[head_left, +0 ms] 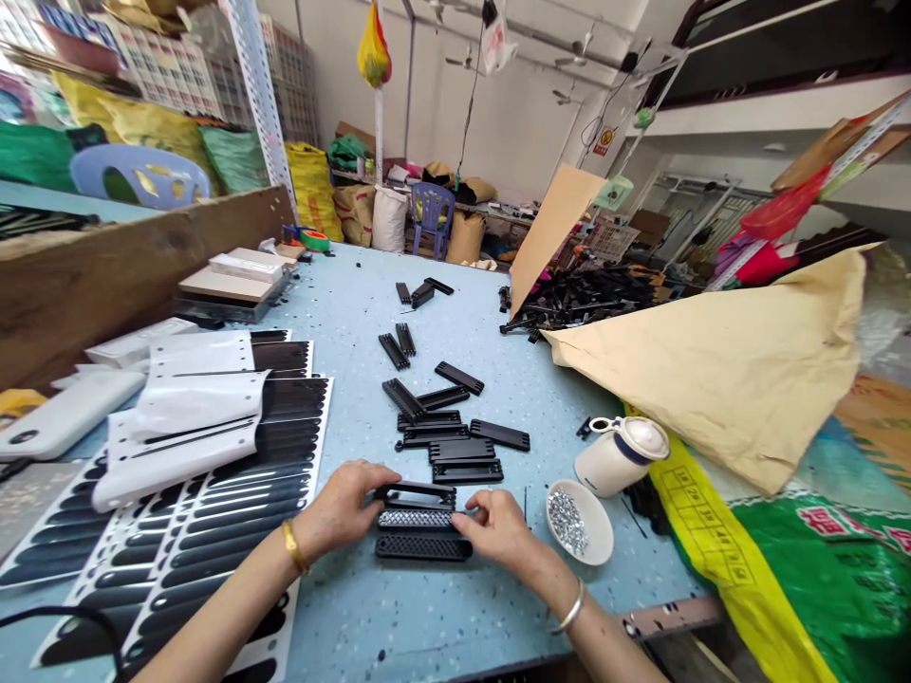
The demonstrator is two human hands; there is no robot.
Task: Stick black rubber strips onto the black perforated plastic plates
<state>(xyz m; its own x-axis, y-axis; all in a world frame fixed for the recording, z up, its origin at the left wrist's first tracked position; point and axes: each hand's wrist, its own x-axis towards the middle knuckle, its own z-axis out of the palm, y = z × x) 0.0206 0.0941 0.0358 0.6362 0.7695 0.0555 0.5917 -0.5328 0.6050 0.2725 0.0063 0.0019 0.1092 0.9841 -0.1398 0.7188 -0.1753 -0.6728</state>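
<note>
So we've got a black strip (419, 490) near our edge of the desk (342, 617), left end pinched in our left hand (345, 509). Our right hand (498, 531) is narrow, fingertips by the textured strip (417, 520); can't tell if it's gripping. Off right: white bowl (602, 531), lidded mug (600, 465).

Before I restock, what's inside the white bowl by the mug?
The white bowl holds small silvery pieces; whatever lies beneath them is covered and can't be seen.
</note>
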